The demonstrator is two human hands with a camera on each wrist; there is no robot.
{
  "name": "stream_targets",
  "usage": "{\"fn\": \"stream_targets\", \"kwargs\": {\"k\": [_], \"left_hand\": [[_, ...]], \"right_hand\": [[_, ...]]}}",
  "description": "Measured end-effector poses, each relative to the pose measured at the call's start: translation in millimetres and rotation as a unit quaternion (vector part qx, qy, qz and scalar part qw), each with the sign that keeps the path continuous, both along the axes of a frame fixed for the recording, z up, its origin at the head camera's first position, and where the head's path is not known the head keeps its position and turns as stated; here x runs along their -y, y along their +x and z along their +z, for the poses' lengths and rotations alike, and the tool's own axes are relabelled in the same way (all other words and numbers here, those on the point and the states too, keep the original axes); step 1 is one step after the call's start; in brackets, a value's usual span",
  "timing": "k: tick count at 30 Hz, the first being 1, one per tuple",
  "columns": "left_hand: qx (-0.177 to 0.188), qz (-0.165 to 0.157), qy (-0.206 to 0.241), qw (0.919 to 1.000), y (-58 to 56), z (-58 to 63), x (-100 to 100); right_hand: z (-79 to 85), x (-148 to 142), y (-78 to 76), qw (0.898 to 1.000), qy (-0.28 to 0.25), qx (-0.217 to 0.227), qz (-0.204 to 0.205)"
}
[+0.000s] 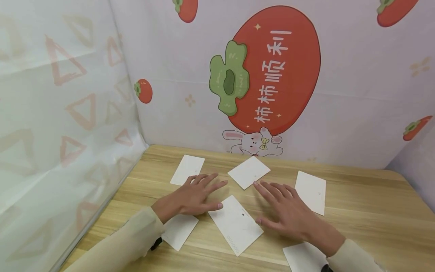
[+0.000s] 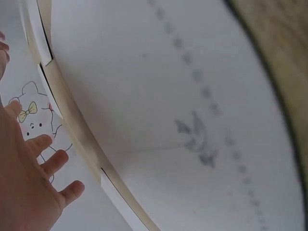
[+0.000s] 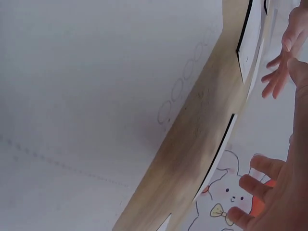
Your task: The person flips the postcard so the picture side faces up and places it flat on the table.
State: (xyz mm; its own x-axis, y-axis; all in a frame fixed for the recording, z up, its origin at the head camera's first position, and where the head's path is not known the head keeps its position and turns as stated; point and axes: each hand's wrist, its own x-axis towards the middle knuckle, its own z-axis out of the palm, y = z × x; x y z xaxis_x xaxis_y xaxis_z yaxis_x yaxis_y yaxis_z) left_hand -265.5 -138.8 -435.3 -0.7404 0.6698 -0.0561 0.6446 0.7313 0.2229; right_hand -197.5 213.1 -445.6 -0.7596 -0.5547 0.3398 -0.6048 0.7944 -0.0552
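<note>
My left hand (image 1: 197, 194) is spread palm down over the table, its thumb by the upper left edge of a white card (image 1: 234, 230). Faint circles run along one end of that card, and a tiny dark mark sits on it. On its other side hovers my right hand (image 1: 289, 209), thumb close to the card's right corner and index fingertip near another white card (image 1: 249, 172) behind. Neither hand holds anything. Below the left hand a card (image 1: 180, 231) is partly covered by the wrist. In the left wrist view a large white card (image 2: 144, 96) bears a small leaf-like drawing.
More white cards lie about: one at the back left (image 1: 188, 168), one at the right (image 1: 312, 192), and one at the front right (image 1: 306, 257), partly under the right sleeve. A printed cloth wall (image 1: 176, 113) stands behind the wooden table (image 1: 367, 219), a white curtain (image 1: 68, 113) along its left.
</note>
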Motion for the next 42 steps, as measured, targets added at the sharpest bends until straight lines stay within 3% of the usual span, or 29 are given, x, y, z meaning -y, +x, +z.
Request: {"fn": "stream_targets", "kwargs": {"k": [14,23,42], "left_hand": [[0.011,-0.018,0.006,0.9998,17.5,-2.2,8],[-0.009,-0.041,0.005,0.9991,26.4,-5.2,11],[0.003,-0.045,-0.004,0.9990,38.0,-8.2,6]], "right_hand": [[-4.7,17,17.0,1.000,0.018,-0.004,0.020],[-7.6,29,22.7,0.998,0.039,-0.029,0.049],[-11.4,36,30.6,0.995,0.050,-0.055,0.068]]}}
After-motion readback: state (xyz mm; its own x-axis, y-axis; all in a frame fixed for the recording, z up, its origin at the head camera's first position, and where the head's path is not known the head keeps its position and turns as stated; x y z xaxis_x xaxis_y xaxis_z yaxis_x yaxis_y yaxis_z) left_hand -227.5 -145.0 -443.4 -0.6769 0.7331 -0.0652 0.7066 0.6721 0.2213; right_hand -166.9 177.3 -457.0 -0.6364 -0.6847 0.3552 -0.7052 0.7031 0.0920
